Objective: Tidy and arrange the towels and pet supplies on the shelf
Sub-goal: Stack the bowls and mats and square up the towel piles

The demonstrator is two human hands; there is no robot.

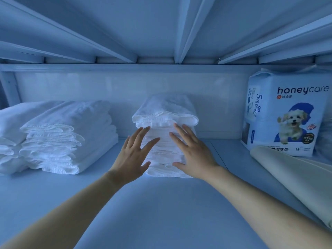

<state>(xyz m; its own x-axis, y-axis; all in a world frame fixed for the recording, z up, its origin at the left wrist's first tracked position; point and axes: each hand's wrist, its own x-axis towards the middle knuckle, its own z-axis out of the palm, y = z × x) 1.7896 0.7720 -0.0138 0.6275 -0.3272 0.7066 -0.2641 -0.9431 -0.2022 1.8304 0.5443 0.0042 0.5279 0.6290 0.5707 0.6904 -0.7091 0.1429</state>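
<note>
White terry-cloth towels (166,123) look soft and rough; pad pack (285,114) is glossy plastic; shelf (161,203) smooth, matt

Well right of your right hand (193,150) stands the pet pad pack (285,114) — its front reads "honeycare", its side panel shows a large "5", and "M" sits near the bottom edge.
</note>
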